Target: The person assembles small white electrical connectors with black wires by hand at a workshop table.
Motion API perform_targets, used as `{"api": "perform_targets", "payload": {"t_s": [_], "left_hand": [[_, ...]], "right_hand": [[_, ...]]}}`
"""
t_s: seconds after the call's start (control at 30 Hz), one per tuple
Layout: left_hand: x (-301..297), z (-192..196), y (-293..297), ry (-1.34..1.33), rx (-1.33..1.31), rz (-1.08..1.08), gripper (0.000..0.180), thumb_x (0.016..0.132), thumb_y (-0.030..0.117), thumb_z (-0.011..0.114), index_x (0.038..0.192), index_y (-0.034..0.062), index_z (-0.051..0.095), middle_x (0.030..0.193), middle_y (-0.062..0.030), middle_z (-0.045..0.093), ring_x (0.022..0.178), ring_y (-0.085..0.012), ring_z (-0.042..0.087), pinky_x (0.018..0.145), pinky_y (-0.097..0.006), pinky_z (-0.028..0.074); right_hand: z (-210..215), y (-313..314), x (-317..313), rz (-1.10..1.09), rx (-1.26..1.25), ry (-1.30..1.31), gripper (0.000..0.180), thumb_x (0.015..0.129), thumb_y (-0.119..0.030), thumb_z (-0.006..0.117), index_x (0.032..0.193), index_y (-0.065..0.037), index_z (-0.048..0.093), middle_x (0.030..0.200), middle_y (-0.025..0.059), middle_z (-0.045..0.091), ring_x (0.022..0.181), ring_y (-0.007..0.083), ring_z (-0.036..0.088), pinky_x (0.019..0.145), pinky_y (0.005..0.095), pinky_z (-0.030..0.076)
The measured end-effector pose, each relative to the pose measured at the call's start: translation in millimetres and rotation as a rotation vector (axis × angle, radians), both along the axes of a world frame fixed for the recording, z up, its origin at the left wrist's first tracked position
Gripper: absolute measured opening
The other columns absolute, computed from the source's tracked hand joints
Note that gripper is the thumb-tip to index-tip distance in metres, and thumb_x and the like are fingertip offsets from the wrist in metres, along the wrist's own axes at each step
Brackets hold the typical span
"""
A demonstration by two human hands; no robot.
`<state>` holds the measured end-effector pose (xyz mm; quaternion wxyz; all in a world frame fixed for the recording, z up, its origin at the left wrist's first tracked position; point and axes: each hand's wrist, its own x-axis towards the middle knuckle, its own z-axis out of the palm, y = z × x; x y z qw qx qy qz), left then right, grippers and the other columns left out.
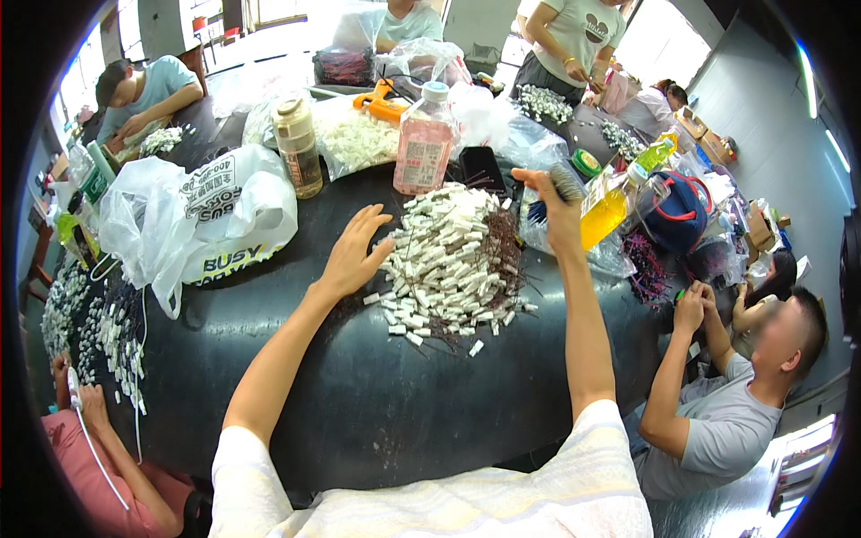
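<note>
A heap of small white rectangular plastic pieces [448, 255] lies on the black table in front of me. Thin dark reddish-brown strands [504, 242] mix into its right side. At its left edge is my left hand [354, 254], fingers spread and nothing visible in it. Beyond the heap's right side, my right hand [558, 211] is raised and appears closed around a bundle of thin dark strands [567, 183]. Grey ends show above the knuckles and blue ones beside the palm. One digit sticks out leftward; the other fingers are partly hidden.
Behind the heap stand a pink-liquid bottle [423, 143], a brown-tinted bottle [299, 148] and a dark phone [482, 169]. White plastic bags [238, 215] lie left; a yellow-liquid bottle [605, 211] stands right. An orange glue gun [381, 105] rests farther back. Several people work around the table.
</note>
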<state>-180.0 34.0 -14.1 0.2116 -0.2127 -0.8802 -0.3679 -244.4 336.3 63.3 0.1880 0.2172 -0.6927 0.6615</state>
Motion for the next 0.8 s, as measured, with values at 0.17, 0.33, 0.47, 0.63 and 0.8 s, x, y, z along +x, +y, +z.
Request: {"api": "perform_targets", "payload": {"t_s": [0.17, 0.33, 0.47, 0.63, 0.8], "left_hand": [[-71, -19, 21, -0.029, 0.082, -0.079, 0.034, 0.083, 0.022, 0.051, 0.109, 0.0003, 0.054, 0.107, -0.0161, 0.056, 0.104, -0.0311, 0.048, 0.09, -0.038, 0.037], [-73, -16, 44, -0.049, 0.074, -0.128, 0.034, 0.087, 0.021, 0.046, 0.114, 0.0024, 0.054, 0.11, -0.012, 0.056, 0.105, -0.0269, 0.045, 0.092, -0.036, 0.033], [-62, -16, 42, -0.062, 0.03, -0.095, 0.035, 0.086, 0.022, 0.045, 0.115, 0.0042, 0.053, 0.111, -0.0088, 0.057, 0.1, -0.0259, 0.046, 0.087, -0.037, 0.033], [-35, -13, 35, -0.11, -0.045, -0.03, 0.035, 0.087, 0.023, 0.044, 0.116, 0.0051, 0.052, 0.109, -0.0091, 0.057, 0.098, -0.0278, 0.046, 0.085, -0.039, 0.034], [-8, -21, 7, -0.032, -0.055, 0.047, 0.034, 0.088, 0.025, 0.044, 0.114, 0.0056, 0.053, 0.107, -0.0086, 0.058, 0.096, -0.0285, 0.047, 0.083, -0.04, 0.034]], "right_hand": [[-38, -17, -42, 0.026, 0.13, -0.159, 0.026, 0.088, -0.024, 0.054, 0.089, 0.0, 0.066, 0.093, 0.0077, 0.066, 0.079, 0.0111, 0.06, 0.07, 0.0236, 0.044], [-60, -25, -52, 0.003, 0.181, -0.255, 0.019, 0.084, -0.018, 0.061, 0.087, 0.0, 0.067, 0.082, 0.0028, 0.067, 0.07, 0.0051, 0.055, 0.062, 0.0206, 0.042], [-60, -36, -43, 0.062, 0.063, -0.276, 0.017, 0.083, -0.016, 0.062, 0.084, 0.0, 0.067, 0.079, 0.0015, 0.066, 0.068, 0.0045, 0.053, 0.062, 0.0204, 0.043], [-73, -51, -38, 0.03, 0.067, -0.224, 0.016, 0.082, -0.016, 0.063, 0.082, 0.0, 0.067, 0.075, -0.0004, 0.065, 0.064, 0.0029, 0.05, 0.058, 0.0197, 0.04], [-80, -84, -31, 0.087, 0.094, -0.135, 0.013, 0.08, -0.013, 0.065, 0.077, 0.0, 0.064, 0.062, -0.0053, 0.055, 0.056, 0.0022, 0.041, 0.049, 0.0206, 0.033]]}}
